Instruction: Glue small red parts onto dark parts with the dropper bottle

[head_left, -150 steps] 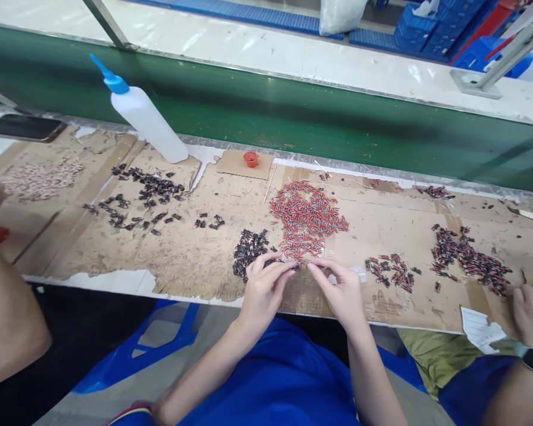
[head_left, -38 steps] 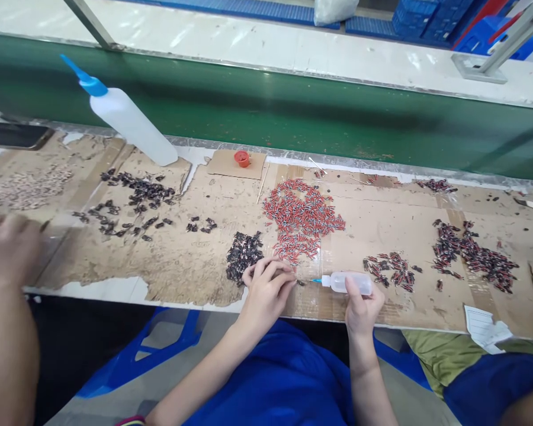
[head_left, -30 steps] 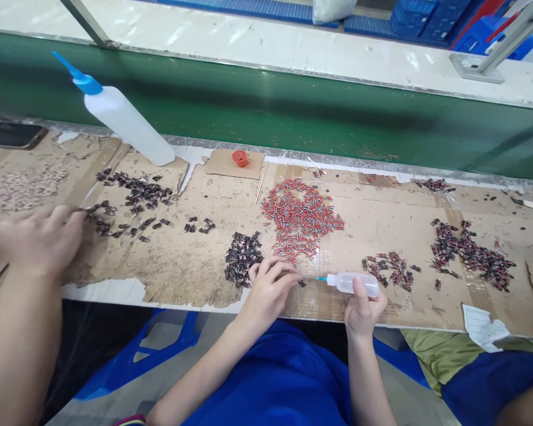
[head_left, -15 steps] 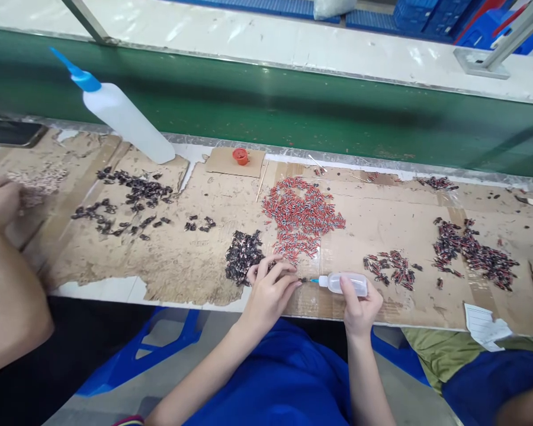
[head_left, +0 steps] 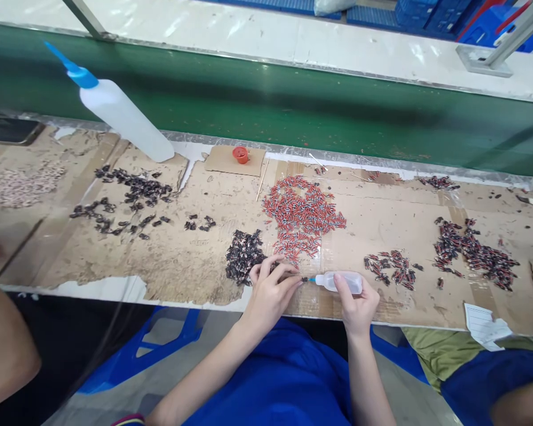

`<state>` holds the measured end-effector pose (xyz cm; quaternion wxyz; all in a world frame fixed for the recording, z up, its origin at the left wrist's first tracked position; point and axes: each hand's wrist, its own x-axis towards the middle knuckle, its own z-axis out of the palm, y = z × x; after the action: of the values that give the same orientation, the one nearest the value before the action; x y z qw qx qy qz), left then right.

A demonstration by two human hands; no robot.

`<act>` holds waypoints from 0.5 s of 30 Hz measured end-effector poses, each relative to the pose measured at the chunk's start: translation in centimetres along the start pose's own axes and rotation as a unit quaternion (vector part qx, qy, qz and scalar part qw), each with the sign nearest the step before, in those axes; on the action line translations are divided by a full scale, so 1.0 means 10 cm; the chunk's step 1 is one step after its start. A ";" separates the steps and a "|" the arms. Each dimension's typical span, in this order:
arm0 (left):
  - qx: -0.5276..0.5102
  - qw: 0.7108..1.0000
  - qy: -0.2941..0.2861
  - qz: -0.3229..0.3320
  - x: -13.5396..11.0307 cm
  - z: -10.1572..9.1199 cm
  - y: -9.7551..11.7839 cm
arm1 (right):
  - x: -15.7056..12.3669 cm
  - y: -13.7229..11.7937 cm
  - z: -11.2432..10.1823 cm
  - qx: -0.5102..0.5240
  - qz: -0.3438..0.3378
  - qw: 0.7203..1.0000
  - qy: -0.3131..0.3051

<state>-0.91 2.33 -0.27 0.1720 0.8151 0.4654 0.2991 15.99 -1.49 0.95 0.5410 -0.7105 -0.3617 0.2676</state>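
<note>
Between the fingertips of my left hand (head_left: pixel 273 284) is a small black part (head_left: pixel 305 279). My right hand (head_left: pixel 357 302) is closed around a small clear squeeze bottle (head_left: pixel 342 281), which lies sideways with its blue needle tip (head_left: pixel 311 279) pointing left. That tip meets or nearly touches the black part; I cannot tell which. A pile of black parts (head_left: pixel 243 255) lies just left of my left hand. Beyond both hands spreads a heap of red-and-silver pieces (head_left: pixel 302 210). To the right sits a smaller group of red-and-black pieces (head_left: pixel 393 269).
A tall white bottle (head_left: pixel 127 121) with a blue nozzle leans at the back left. An orange-red cup (head_left: pixel 240 155) stands on a cardboard square. More black parts (head_left: pixel 144 192) lie left, red-and-black pieces (head_left: pixel 479 254) right. A neighbour's arm (head_left: pixel 4 349) is at the left edge.
My right hand and the squeeze bottle have shifted slightly left, bringing the needle tip closer to the black part. The neighbour's hand has drawn back from the pale pieces at the left.
</note>
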 end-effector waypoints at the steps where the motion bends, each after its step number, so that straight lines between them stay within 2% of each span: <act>1: 0.000 1.000 0.000 -0.001 0.00 0.00 0.00 | 0.00 0.00 0.00 -0.001 0.001 1.000 -0.003; 10: -0.007 1.000 -0.004 -0.007 -0.01 0.00 0.02 | 0.00 0.03 0.00 0.017 0.007 0.999 0.028; 15: 0.000 1.000 0.005 -0.004 -0.02 0.01 0.03 | 0.00 0.01 -0.01 0.004 -0.002 1.000 0.007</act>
<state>-0.75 1.97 -0.22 0.1711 0.8116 0.4694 0.3028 16.11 -1.53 0.89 0.5469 -0.7095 -0.3584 0.2628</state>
